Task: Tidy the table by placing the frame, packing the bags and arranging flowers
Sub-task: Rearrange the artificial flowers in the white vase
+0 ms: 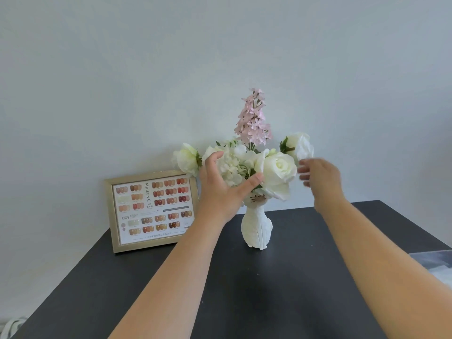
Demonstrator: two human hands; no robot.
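A white cat-shaped vase (256, 227) stands upright on the dark table (281, 289), near its back edge. It holds white roses (277, 168) and a tall pink flower spike (253, 118). My left hand (221, 189) is spread open against the left side of the bouquet, thumb touching the stems below the blooms. My right hand (320, 181) is blurred at the bouquet's right side, fingers apart, just under a white rose (299, 145). A gold picture frame (152, 210) with a nail colour chart stands upright against the wall, left of the vase.
The pale wall runs right behind the table's back edge. A grey and white object (437, 264) lies off the table's right edge. A bit of striped fabric (12, 326) shows at the bottom left corner.
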